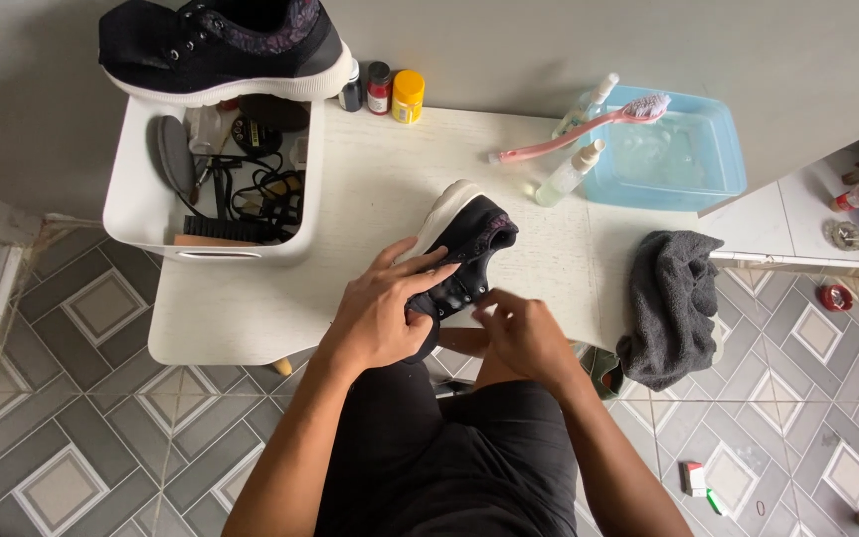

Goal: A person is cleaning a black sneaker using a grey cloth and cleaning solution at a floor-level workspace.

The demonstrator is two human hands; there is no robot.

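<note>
At the bench's front edge: I steadied the black shoe (464, 254).
Left hand (380, 313): clasped its side.
Right hand (519, 333): pinched the laces, working them.

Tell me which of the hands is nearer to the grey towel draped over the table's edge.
Right. The right hand works at the black shoe, closer to the grey towel; the left hand grips the shoe's far side.

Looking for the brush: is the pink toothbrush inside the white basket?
No, the pink toothbrush lies across the blue tub, not in the white basket.
</note>
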